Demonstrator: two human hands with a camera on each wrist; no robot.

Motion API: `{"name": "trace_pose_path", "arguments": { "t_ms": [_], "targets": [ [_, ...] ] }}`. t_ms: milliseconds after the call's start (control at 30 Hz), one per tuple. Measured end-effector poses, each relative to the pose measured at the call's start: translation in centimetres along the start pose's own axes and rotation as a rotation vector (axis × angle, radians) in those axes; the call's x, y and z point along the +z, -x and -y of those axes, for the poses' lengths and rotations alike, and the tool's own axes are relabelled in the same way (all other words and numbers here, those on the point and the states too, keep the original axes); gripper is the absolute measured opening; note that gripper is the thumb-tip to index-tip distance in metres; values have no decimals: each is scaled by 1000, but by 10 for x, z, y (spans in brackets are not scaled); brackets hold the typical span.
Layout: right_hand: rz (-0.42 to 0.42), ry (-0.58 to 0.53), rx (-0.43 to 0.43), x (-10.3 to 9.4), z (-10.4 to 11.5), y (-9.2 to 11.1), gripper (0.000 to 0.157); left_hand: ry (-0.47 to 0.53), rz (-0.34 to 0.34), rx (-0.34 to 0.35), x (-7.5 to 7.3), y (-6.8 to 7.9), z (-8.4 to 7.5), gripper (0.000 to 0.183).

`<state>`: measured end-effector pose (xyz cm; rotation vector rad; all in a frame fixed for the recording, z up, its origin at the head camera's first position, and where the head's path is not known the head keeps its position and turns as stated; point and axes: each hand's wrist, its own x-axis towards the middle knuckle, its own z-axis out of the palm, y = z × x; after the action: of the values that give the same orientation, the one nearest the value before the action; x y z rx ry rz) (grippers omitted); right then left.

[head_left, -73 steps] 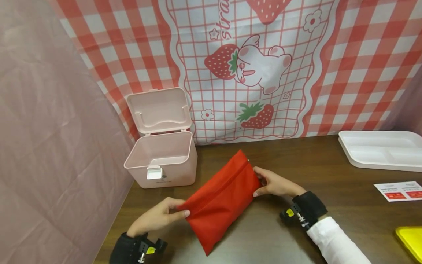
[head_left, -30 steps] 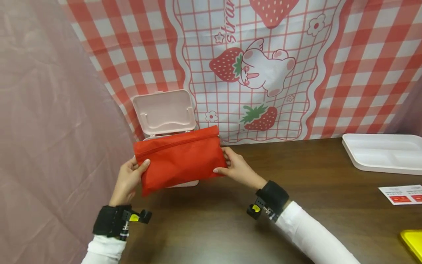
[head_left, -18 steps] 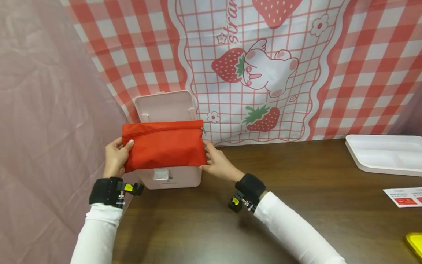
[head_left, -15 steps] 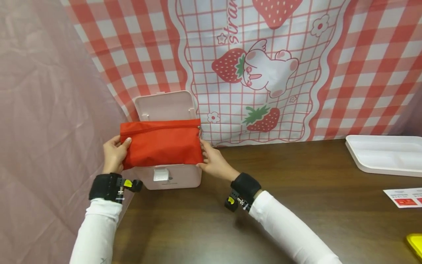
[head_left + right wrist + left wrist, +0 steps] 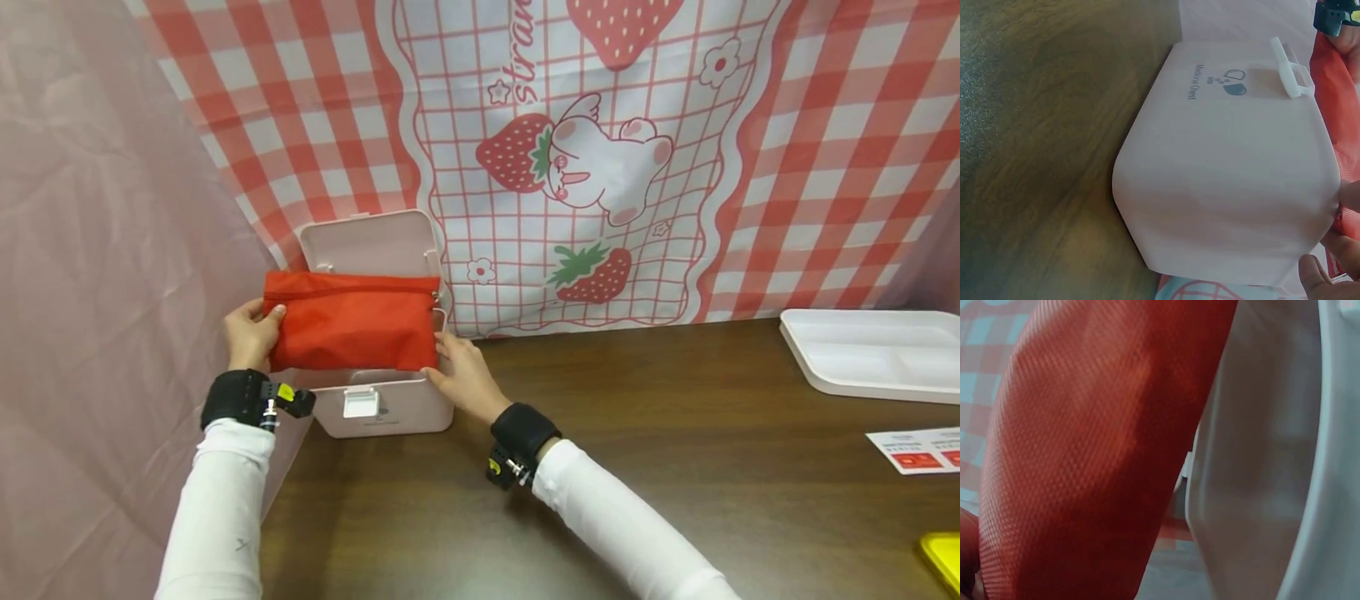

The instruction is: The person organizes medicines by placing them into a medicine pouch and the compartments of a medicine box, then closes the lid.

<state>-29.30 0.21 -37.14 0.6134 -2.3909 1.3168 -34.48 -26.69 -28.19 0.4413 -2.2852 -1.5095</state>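
A red zippered pouch (image 5: 352, 329) is stretched between both hands, roughly level, over the mouth of a pale pink medicine box (image 5: 405, 410). My left hand (image 5: 251, 335) grips the pouch's left end, thumb on the near face. The right hand (image 5: 468, 379) pinches its lower right corner beside the box's right rim. The box's lid (image 5: 371, 243) stands up behind the pouch, and a white latch (image 5: 362, 403) shows on the front. In the right wrist view, the box wall (image 5: 1222, 169) carries "Medicine Chest" lettering. Much of the box's inside is hidden by the pouch.
At the right back stands a white divided tray (image 5: 840, 358). A printed card (image 5: 911, 450) lies nearer, and a yellow edge (image 5: 943, 557) shows at the lower right. A pink curtain (image 5: 105, 333) hangs close on the left; checked cloth (image 5: 817, 150) hangs behind.
Both hands have carried the pouch from the middle of the table up and left, turning it from slanted to level over the box. Lately it has shifted slightly further left, uncovering the front rim.
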Motion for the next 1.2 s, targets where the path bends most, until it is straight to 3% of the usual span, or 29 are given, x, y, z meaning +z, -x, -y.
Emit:
{"name": "trace_pose_path", "arguments": {
  "t_ms": [233, 400, 567, 767, 867, 933, 967, 1000, 1133, 1200],
  "targets": [
    [-11, 53, -94, 6, -8, 5, 49, 0, 39, -4, -2, -6, 12, 42],
    [64, 7, -35, 9, -11, 9, 57, 8, 70, -53, -5, -10, 21, 46],
    [134, -20, -10, 9, -10, 12, 69, -61, 109, -30, -5, -11, 23, 49],
    [123, -15, -23, 10, -11, 13, 70, -181, 243, -41, -1, -12, 19, 52],
    [112, -7, -25, 12, -12, 13, 69, -259, 314, -13, 3, -11, 17, 52],
    [105, -12, -30, 13, -13, 12, 68, -285, 351, 2, 6, -17, 22, 51],
    [105, -14, -28, 13, -13, 13, 68, -271, 356, 22, 9, -33, 36, 47],
    [104, -13, -26, 13, -13, 13, 68, -260, 361, 32, 13, -63, 61, 49],
    [103, -14, -25, 13, -14, 13, 68, -270, 343, 22, 19, -63, 66, 46],
    [94, -8, -31, 14, -14, 13, 68, -327, 315, 12, 22, -49, 57, 50]
  ]
}}
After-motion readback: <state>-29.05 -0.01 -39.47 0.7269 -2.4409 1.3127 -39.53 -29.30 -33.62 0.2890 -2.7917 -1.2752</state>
